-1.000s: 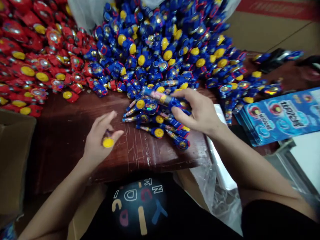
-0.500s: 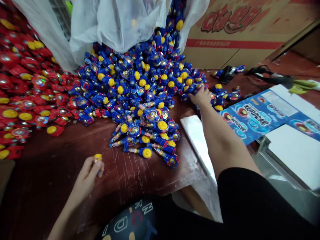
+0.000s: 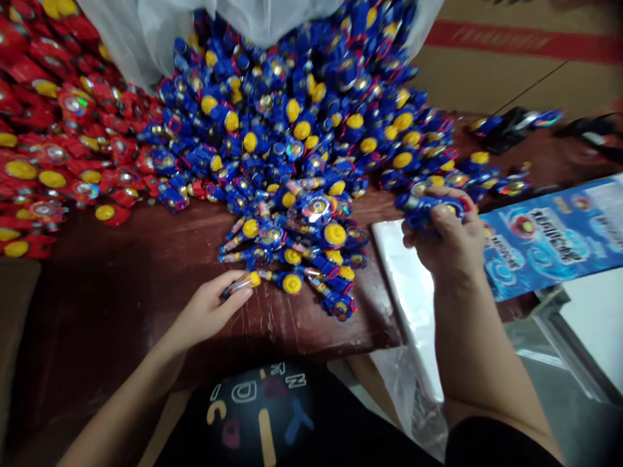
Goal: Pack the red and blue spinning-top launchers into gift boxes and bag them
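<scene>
My left hand is closed around a small tube with a yellow end, held low over the table. To the right, my right hand grips a blue spinning-top toy with a silvery disc and a red edge, raised above the table. Between my hands lies a group of blue toys with tubes fitted on their ends, several showing yellow discs. Behind them spreads a large heap of loose blue toys, partly under a white plastic bag.
Red toys are heaped on the left of the dark red table. Clear plastic bags lie near my right forearm. Printed blue card lies at the right, and a cardboard box stands behind.
My right hand has come back from the heap's right side with a blue spinning-top toy. My left hand has moved right, towards the tubed toys, still holding the tube.
</scene>
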A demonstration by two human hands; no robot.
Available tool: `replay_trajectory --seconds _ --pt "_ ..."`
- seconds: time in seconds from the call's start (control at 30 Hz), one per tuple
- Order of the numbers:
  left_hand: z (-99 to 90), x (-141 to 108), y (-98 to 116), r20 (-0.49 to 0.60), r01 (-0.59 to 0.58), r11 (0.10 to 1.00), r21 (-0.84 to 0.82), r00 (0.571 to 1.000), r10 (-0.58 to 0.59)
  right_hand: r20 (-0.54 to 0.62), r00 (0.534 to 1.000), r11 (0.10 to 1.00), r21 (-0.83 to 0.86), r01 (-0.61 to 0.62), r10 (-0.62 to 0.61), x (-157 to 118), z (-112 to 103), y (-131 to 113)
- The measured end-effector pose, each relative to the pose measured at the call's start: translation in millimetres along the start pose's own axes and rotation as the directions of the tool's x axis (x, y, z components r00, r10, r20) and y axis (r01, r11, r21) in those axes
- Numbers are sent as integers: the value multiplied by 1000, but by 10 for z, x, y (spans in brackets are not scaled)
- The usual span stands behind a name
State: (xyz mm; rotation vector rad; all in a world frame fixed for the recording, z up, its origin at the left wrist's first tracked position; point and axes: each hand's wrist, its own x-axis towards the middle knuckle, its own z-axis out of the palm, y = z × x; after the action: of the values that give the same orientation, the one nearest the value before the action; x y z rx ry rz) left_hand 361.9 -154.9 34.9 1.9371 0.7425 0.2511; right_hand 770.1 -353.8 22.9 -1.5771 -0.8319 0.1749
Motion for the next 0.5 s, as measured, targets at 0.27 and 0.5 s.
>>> replay_trajectory --seconds 0.27,0.5 --pt "187 121 367 397 -76 963 -259 901 177 650 522 823 326 465 -552 -608 905 -956" --pt "24 -109 358 251 -493 870 -12 840 480 632 542 828 352 436 -554 -815 1101 -1043"
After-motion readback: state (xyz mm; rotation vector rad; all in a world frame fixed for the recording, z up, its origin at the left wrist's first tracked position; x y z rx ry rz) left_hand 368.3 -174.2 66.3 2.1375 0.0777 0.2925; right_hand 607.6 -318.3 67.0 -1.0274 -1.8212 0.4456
